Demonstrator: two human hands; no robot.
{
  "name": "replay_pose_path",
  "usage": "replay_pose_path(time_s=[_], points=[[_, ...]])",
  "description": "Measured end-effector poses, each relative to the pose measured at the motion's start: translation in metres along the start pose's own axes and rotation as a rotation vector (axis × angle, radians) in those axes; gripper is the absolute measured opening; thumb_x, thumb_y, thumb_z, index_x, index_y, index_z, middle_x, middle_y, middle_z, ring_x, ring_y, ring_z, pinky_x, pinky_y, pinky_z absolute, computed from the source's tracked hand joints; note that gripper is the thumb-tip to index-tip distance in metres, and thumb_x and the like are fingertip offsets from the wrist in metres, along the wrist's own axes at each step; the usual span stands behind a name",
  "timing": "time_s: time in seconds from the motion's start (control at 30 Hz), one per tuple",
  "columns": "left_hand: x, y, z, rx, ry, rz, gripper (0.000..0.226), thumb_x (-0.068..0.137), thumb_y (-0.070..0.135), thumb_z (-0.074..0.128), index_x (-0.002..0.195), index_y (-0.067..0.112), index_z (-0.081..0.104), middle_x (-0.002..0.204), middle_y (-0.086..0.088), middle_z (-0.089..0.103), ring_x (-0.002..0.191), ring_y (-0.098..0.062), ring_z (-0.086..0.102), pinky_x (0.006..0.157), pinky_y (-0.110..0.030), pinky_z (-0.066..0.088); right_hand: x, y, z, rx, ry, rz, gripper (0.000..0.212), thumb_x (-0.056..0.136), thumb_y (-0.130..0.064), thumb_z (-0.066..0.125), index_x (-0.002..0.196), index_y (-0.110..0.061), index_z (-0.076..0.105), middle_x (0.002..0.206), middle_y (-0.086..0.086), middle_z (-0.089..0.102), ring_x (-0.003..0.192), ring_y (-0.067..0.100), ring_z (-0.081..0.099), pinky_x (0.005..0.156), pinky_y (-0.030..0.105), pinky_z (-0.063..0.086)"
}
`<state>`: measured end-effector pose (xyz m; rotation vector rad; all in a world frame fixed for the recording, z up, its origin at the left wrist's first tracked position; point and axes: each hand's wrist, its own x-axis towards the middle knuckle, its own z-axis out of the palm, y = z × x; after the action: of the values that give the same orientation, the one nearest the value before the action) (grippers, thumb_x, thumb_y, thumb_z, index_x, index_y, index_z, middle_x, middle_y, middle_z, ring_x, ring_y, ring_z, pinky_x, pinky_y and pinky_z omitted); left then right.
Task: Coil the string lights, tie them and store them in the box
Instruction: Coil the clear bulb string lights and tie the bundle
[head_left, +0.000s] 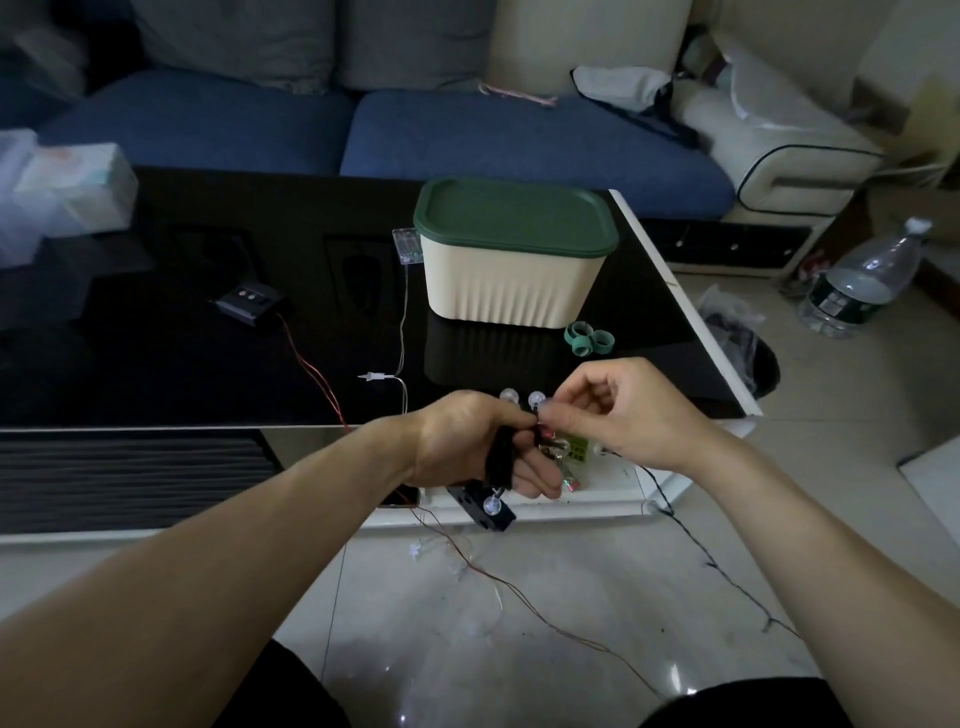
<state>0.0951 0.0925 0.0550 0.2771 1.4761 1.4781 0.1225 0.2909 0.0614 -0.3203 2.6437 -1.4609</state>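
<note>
So far the coiling is only partly done, as I judge it. The left hand (470, 441) has its fingers curled round a small bundle of dark wire (503, 457) with a few round bulbs (536, 400) sticking out above it and one bulb hanging below. The right hand (618, 415) pinches the wire just beside the left thumb, fingertips closed on it, as if laying on another loop. A long dark tail of the same wire (727, 577) runs from the hands down across the floor tiles to the right, so a good length is not yet wound.

Nothing is tied yet. Two green ties (588, 338), curled into rings, lie on the black table (182, 364) just in front of the box, untouched.

The box (511, 283) is cream with a ribbed wall and stands on the table beyond the hands, its green lid (514, 215) on, so what is inside cannot be seen. The lid must come off before storing.

Other strings seem to wait: a clear battery case (408, 247) touching the box's left side with a pale wire, a dark battery case (249, 304) with a red wire (311, 369) running off the table edge, and thin wire lying on the floor between the knees
</note>
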Motion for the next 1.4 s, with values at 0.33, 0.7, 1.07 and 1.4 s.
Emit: replay_pose_path(time_s=[0.33,0.7,1.07,1.4], points=[[0.002,0.006,-0.014,-0.37,0.407,0.216,0.038,0.101,0.026,0.038,0.063,0.018,0.038,0.051,-0.005,0.048,0.034,-0.016,0.034,0.038,-0.022,0.027,0.003,0.002,-0.005,0.032,-0.07,0.205,0.041,0.096,-0.044,0.058,0.074,-0.011,0.067,0.062,-0.001,0.058,0.063,0.013,0.056,0.072,0.032,0.047],[0.0,0.011,-0.031,-0.641,0.461,0.435,0.037,0.109,0.025,0.027,0.078,0.011,0.042,0.105,-0.027,0.07,0.066,-0.022,0.07,0.055,-0.022,0.052,0.001,0.005,0.001,0.134,-0.146,0.36,0.036,0.106,-0.036,0.045,0.095,-0.008,0.066,0.075,0.007,0.064,0.05,0.021,0.056,0.043,0.025,0.042],[0.001,0.01,-0.022,-0.48,0.511,0.327,0.015,0.095,0.004,0.049,0.108,-0.002,0.054,0.101,-0.019,0.073,0.054,-0.014,0.058,0.053,-0.021,0.039,0.001,-0.022,0.024,-0.181,0.188,0.017,0.018,0.092,-0.025,0.07,0.076,-0.017,0.073,0.046,-0.016,0.053,0.044,0.001,0.046,0.048,0.011,0.034],[-0.002,0.005,-0.014,-0.371,0.362,0.257,0.032,0.098,0.021,0.045,0.102,-0.007,0.061,0.111,-0.026,0.066,0.102,-0.031,0.064,0.102,-0.039,0.046,-0.008,-0.031,0.038,-0.264,-0.13,-0.034,0.015,0.09,-0.027,0.072,0.078,-0.019,0.069,0.055,-0.009,0.048,0.049,0.005,0.042,0.051,0.019,0.034]])
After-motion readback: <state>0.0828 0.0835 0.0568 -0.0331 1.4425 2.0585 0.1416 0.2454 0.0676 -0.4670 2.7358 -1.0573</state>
